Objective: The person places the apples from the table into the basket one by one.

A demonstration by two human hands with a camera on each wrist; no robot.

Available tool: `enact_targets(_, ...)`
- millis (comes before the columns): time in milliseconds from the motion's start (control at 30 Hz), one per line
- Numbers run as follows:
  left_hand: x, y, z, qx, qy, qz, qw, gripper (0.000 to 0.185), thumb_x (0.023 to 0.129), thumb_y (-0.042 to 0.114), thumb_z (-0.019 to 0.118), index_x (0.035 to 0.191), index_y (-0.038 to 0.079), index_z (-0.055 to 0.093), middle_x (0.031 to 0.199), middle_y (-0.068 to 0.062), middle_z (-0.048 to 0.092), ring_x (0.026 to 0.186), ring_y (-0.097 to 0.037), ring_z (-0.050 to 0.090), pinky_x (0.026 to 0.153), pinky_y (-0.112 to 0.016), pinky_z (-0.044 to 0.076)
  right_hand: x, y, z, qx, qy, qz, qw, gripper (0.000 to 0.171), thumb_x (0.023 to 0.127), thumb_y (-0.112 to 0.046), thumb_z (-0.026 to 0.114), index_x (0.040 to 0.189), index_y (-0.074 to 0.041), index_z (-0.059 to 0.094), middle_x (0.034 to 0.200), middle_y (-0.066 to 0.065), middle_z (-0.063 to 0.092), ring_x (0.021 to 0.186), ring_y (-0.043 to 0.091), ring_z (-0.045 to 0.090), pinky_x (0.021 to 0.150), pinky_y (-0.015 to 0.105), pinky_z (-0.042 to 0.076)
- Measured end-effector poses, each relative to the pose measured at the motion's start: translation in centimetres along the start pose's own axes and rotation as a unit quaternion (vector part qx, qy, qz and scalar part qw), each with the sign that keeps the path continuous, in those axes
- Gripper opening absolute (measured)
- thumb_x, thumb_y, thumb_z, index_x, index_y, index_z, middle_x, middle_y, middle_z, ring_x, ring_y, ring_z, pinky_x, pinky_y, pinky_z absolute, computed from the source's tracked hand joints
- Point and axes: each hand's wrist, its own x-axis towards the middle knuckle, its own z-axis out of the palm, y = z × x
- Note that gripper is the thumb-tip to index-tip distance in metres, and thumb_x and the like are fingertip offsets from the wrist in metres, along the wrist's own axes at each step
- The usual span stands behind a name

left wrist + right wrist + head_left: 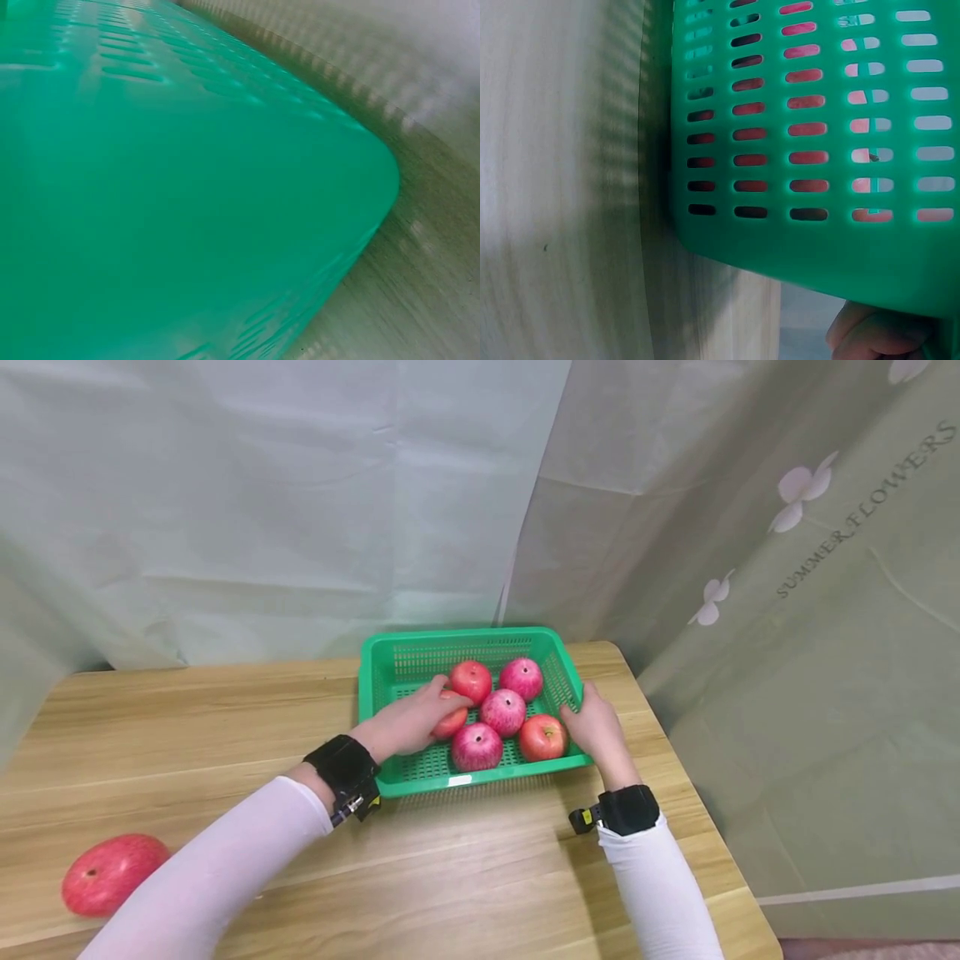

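A green plastic basket (pixel 420 788) with slotted walls stands at the back of the table, with several red apples (pixel 477 747) inside. Reaching over its left side, my left hand (pixel 408 718) holds an apple (pixel 451 724), fingers over its top and partly hiding it. My right hand (pixel 597 731) grips the basket's right rim, and its curled fingers (pixel 877 334) show under the rim in the right wrist view. Only the outer basket wall (pixel 187 195) fills the left wrist view; the left hand is out of sight there.
One more red apple (pixel 112 874) lies on the wooden table (pixel 465 877) at the front left, partly behind my left sleeve (pixel 225 860). A pale curtain (pixel 300 510) hangs right behind the table's back edge, and a printed curtain (pixel 810 693) runs along the right.
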Motion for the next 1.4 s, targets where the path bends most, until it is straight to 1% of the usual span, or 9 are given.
enact_targets(167,0.01,0.05,0.02,0.008,-0.011,-0.012,0.9998,0.069,0.089,0.001,0.084,0.151,0.016,0.059,0.144,-0.025,0.047,0.125,-0.039,0.056,0.087,-0.051,0.061,-0.09,0.03,0.02,0.003,0.001,0.001,1.0,0.052,0.106,-0.028,0.059,0.145,0.003,0.046,0.124,0.026,0.066,0.11,0.041,0.065,0.087,0.055,0.055)
enact_targets(300,-0.02,0.21,-0.15,0.014,-0.021,-0.028,0.9993,0.075,0.087,0.002,0.086,0.154,0.016,0.056,0.149,-0.026,0.045,0.128,-0.04,0.055,0.087,-0.052,0.061,-0.15,0.02,0.03,0.005,0.0,0.005,1.0,0.05,0.106,-0.028,0.06,0.144,0.003,0.046,0.123,0.026,0.066,0.109,0.04,0.065,0.086,0.054,0.055)
enact_targets(433,0.07,0.1,-0.15,0.024,-0.022,-0.026,0.9991,0.078,0.086,0.004,0.087,0.156,0.019,0.055,0.15,-0.025,0.045,0.129,-0.039,0.055,0.087,-0.052,0.061,-0.06,-0.14,-0.07,-0.007,-0.001,0.006,1.0,0.054,0.106,-0.029,0.059,0.145,0.005,0.045,0.124,0.027,0.066,0.11,0.042,0.066,0.087,0.055,0.055)
enact_targets(533,0.21,-0.02,-0.13,0.033,-0.022,-0.019,0.999,0.079,0.086,0.006,0.087,0.157,0.02,0.055,0.15,-0.025,0.045,0.129,-0.04,0.055,0.089,-0.053,0.06,-0.02,-0.21,-0.15,-0.015,0.0,0.006,1.0,0.055,0.106,-0.03,0.059,0.146,0.006,0.044,0.123,0.028,0.066,0.111,0.043,0.066,0.087,0.056,0.055)
enact_targets(633,0.26,0.0,-0.23,0.039,-0.032,-0.025,0.9984,0.082,0.085,0.009,0.088,0.158,0.021,0.054,0.154,-0.025,0.042,0.133,-0.042,0.052,0.095,-0.057,0.058,-0.04,-0.25,-0.18,-0.014,0.001,0.005,1.0,0.055,0.106,-0.03,0.058,0.145,0.006,0.044,0.123,0.028,0.066,0.11,0.043,0.066,0.086,0.055,0.055)
enact_targets(767,0.3,0.11,-0.28,0.044,-0.046,-0.038,0.9972,0.082,0.086,0.014,0.09,0.159,0.022,0.052,0.161,-0.024,0.036,0.141,-0.043,0.046,0.104,-0.063,0.052,-0.1,-0.28,-0.19,-0.011,0.0,0.007,1.0,0.056,0.106,-0.03,0.058,0.147,0.005,0.043,0.124,0.028,0.066,0.111,0.043,0.066,0.087,0.056,0.055)
enact_targets(933,0.16,0.22,-0.19,0.045,-0.05,-0.041,0.9969,0.083,0.087,0.017,0.089,0.16,0.022,0.051,0.166,-0.023,0.031,0.149,-0.043,0.038,0.112,-0.065,0.044,-0.14,-0.22,-0.08,-0.011,-0.003,0.009,1.0,0.056,0.106,-0.03,0.059,0.146,0.005,0.043,0.124,0.028,0.066,0.11,0.042,0.066,0.087,0.055,0.055)
enact_targets(1100,-0.03,0.38,-0.31,0.044,-0.05,-0.039,0.997,0.084,0.087,0.017,0.089,0.161,0.022,0.049,0.17,-0.022,0.025,0.153,-0.043,0.031,0.115,-0.065,0.04,-0.19,-0.34,-0.04,-0.009,-0.002,0.009,1.0,0.055,0.106,-0.03,0.059,0.146,0.004,0.044,0.124,0.027,0.066,0.11,0.042,0.065,0.088,0.055,0.054)
enact_targets(1400,-0.2,0.77,-0.65,0.028,-0.048,-0.04,0.9977,0.086,0.086,0.016,0.09,0.162,0.021,0.048,0.173,-0.021,0.02,0.156,-0.043,0.026,0.118,-0.067,0.037,-0.34,-0.43,-0.17,-0.006,-0.006,0.012,1.0,0.055,0.107,-0.029,0.059,0.147,0.005,0.043,0.126,0.027,0.065,0.111,0.041,0.064,0.088,0.055,0.054)
